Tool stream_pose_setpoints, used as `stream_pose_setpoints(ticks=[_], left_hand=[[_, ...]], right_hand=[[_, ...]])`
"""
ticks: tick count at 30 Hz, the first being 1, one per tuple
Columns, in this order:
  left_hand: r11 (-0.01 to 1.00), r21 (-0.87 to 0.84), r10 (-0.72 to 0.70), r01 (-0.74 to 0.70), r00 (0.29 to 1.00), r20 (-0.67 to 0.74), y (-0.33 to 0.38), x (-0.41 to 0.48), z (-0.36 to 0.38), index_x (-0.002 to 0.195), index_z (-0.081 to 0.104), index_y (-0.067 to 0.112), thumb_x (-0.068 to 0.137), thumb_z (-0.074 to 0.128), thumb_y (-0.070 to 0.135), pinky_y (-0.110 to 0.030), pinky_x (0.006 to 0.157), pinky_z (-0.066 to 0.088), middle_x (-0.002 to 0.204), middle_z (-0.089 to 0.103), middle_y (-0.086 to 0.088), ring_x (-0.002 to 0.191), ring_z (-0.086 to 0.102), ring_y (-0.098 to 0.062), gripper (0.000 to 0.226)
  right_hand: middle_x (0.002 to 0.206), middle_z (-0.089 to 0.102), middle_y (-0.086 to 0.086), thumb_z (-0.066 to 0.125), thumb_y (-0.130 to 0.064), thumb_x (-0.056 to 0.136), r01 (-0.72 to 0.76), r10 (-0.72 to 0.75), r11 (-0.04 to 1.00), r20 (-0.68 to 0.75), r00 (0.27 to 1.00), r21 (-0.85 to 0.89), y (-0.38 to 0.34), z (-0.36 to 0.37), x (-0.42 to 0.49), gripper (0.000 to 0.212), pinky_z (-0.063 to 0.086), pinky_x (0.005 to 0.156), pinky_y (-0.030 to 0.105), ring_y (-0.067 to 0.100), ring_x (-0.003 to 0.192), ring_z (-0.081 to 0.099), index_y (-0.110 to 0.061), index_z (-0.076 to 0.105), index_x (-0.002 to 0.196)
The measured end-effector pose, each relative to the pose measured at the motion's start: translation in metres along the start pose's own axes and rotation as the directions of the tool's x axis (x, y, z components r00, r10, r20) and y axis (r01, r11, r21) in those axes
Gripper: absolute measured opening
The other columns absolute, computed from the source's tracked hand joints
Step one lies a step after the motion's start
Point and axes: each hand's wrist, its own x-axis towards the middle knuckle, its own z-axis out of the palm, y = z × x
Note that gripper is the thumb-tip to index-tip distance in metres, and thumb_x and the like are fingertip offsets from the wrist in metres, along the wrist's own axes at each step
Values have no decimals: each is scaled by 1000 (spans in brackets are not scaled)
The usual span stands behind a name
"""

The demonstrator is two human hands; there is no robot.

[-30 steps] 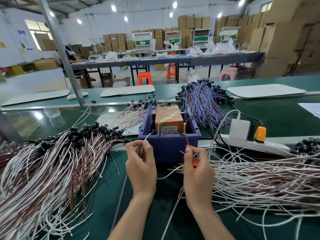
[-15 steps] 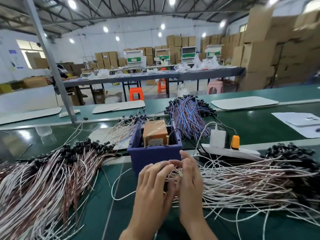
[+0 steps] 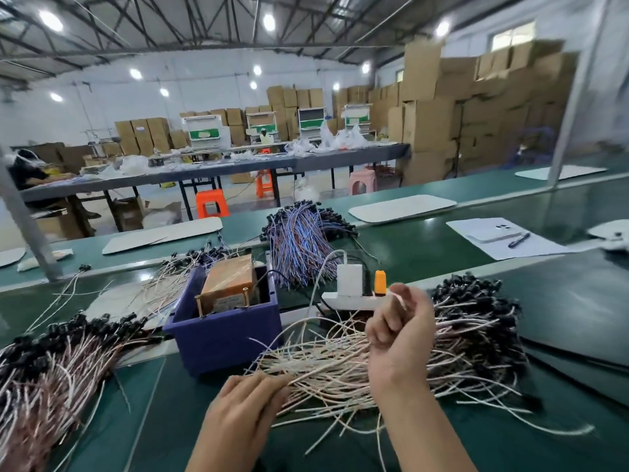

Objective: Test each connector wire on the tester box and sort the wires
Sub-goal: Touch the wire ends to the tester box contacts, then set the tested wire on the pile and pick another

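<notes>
Left hand (image 3: 243, 408) touches wires (image 3: 340, 374) (right hand (image 3: 401, 338) curled).

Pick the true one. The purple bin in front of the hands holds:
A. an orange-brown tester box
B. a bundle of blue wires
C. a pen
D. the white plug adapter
A: the orange-brown tester box stands inside the purple bin, while the white plug adapter sits outside it on the power strip.

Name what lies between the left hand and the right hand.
Head view: the loose ends of the white and pink wire pile fan over the green mat between the left hand and the right hand.
</notes>
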Motion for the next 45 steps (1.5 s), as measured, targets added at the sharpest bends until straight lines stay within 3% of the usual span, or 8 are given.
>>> stream_pose_setpoints(ticks=[7,13,15,18,25,31,37,45], left_hand=[[996,-81,-33,39,997,64,20,21,6,105,72,28,99,51,37,-5,64,41,92,61,23,71,50,11,24],[972,-181,-130,151,984,123,58,78,30,105,70,22,102,51,39,-20,63,50,96,65,20,70,62,-1,26],[970,-167,-151,174,978,146,65,98,43,106,70,21,103,54,33,-29,63,53,96,66,16,72,63,-6,20],[971,-119,-171,210,947,272,71,117,67,112,70,22,104,50,35,-36,70,54,104,68,11,82,66,-13,24],[993,73,-117,93,853,508,63,110,85,142,51,31,104,33,54,-35,106,33,135,55,8,129,43,-17,48],[995,66,-99,78,885,454,20,87,19,135,56,30,106,32,48,-36,100,41,128,58,9,119,49,-16,42],[931,253,-340,264,881,330,-69,36,-86,120,66,19,105,46,33,-39,95,43,116,68,0,108,56,-22,29],[516,630,-793,580,601,95,-165,-39,-209,131,58,13,105,40,34,-43,102,46,127,62,-10,118,56,-25,38]], right_hand=[[54,30,-4,43,-23,100,78,-78,997,-33,996,1,-46,-15,21,30,29,37,21,12,42,24,-18,60,76],[63,53,-5,45,-26,100,253,-253,953,21,967,-170,-92,-24,48,24,42,51,21,10,51,45,-20,67,93],[102,69,-5,44,-32,102,297,-313,857,34,949,-421,-105,-26,59,28,45,80,23,7,88,61,-26,65,121],[158,34,-7,40,-42,99,303,-439,600,11,899,-740,-117,-38,69,57,27,112,29,9,142,32,-32,34,155],[155,34,-10,36,-46,96,528,-495,151,399,772,-836,-77,-60,29,57,21,115,30,-1,141,24,-32,35,151],[149,46,4,40,-28,102,725,-286,-48,705,649,-687,5,-34,-14,44,25,123,45,21,147,31,-16,46,144],[139,48,-3,41,-23,102,842,-50,107,843,536,-529,101,2,-64,40,39,110,30,14,129,49,-19,46,142],[115,57,-6,36,-26,103,863,22,144,874,486,-484,160,-6,-88,35,51,90,37,12,99,56,-21,52,134]])
